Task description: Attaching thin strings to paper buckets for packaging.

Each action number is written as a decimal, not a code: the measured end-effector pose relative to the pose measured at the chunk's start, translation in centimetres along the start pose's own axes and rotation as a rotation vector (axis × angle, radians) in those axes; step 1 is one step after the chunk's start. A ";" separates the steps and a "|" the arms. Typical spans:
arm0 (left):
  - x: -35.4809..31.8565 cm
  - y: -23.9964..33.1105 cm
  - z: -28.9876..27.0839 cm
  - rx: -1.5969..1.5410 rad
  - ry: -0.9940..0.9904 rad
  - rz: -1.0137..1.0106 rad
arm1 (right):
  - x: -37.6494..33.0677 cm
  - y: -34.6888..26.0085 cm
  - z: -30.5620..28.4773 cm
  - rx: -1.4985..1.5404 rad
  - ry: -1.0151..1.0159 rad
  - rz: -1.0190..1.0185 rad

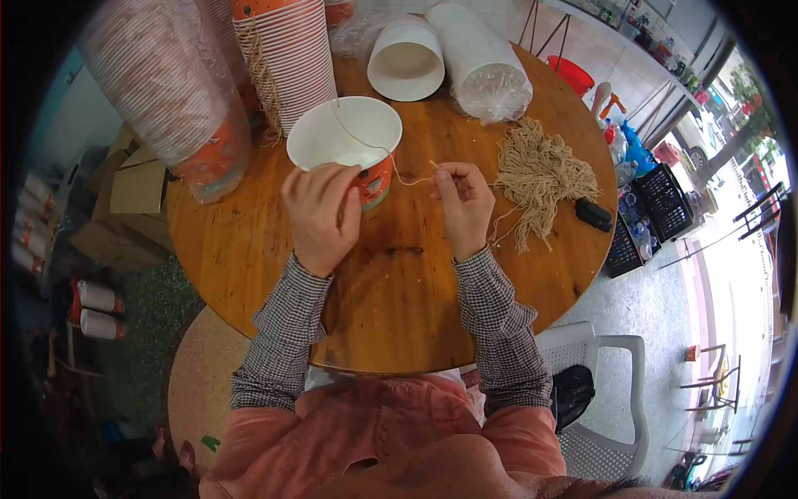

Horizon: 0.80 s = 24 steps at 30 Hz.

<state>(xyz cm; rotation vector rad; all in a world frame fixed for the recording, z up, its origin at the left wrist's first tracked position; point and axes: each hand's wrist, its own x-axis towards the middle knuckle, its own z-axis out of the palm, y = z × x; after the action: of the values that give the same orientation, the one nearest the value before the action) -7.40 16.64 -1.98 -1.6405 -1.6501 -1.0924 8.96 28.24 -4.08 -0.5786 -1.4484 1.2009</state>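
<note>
A paper bucket (378, 181), white inside and orange printed outside, stands on the round wooden table in front of me. My left hand (322, 218) is closed on its near left side, fingers at the rim and part of the bucket hidden behind them. To the right of the bucket my right hand (464, 206) pinches the end of a thin beige string (397, 171). The string runs slackly from those fingertips up over the bucket's rim and across its white inside. A loose heap of cut strings (544, 176) lies on the table, right of my right hand.
A tall stack of nested buckets (291, 62) with strings hanging from it rises behind. Bagged buckets (174, 91) lean at the left. White containers (407, 62) and a wrapped white stack (482, 62) lie at the back. A small black object (593, 214) sits near the right edge.
</note>
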 end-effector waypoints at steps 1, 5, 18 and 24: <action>-0.1 0.1 0.3 0.004 -0.002 -0.003 | -0.1 0.0 0.2 -0.005 -0.032 0.034; -0.3 -0.3 0.6 0.022 0.023 -0.056 | -1.2 0.5 1.2 -0.030 -0.097 0.033; 0.0 -0.2 0.1 -0.224 -0.018 -0.094 | -3.0 -0.3 2.8 -0.471 -0.341 -0.598; 0.0 -0.3 0.1 -0.318 -0.074 -0.232 | -3.1 0.7 3.3 -0.497 -0.333 -0.719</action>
<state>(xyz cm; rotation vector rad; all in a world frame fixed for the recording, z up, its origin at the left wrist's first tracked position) -7.68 16.71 -2.06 -1.7307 -1.8231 -1.4898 6.53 24.62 -5.59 -0.1377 -2.0259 0.3710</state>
